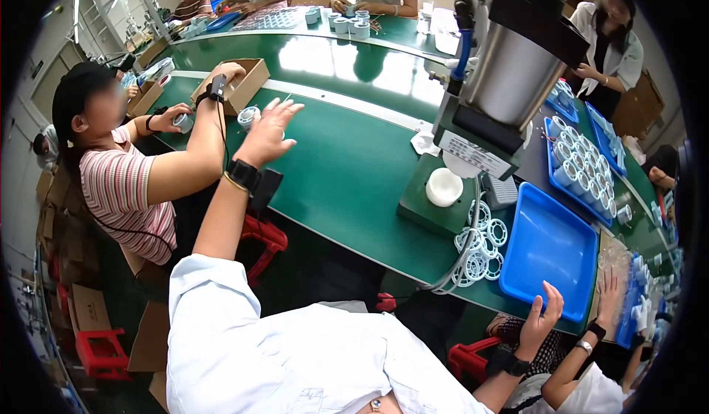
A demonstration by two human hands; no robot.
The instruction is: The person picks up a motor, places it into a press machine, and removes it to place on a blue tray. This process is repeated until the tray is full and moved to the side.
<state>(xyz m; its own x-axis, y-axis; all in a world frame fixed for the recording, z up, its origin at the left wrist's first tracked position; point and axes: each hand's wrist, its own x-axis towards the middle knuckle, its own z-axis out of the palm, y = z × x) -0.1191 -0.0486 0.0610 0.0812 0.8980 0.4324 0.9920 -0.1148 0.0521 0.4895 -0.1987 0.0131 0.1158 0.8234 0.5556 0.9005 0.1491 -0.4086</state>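
My left hand (267, 135) reaches out over the green table at left, fingers spread, holding nothing that I can see. Right beside it is a light-blue cylindrical part (249, 117), partly hidden by the hand; I cannot tell whether they touch. My right hand (541, 321) is at the near edge of an empty blue tray (550, 248), its fingers apart. Between my hands stands a bench press (502, 74), with a white round cup-shaped piece (444, 187) on its green base. A pile of pale ring-shaped parts (480, 248) lies between press and tray.
At left, a co-worker in a striped shirt (125, 185) holds a light-blue part (183, 122) and reaches into a cardboard box (247, 89). Another person's hand (609, 296) rests right of my tray. A blue tray of cylinders (583, 166) stands behind. A cable (470, 244) runs beside the rings.
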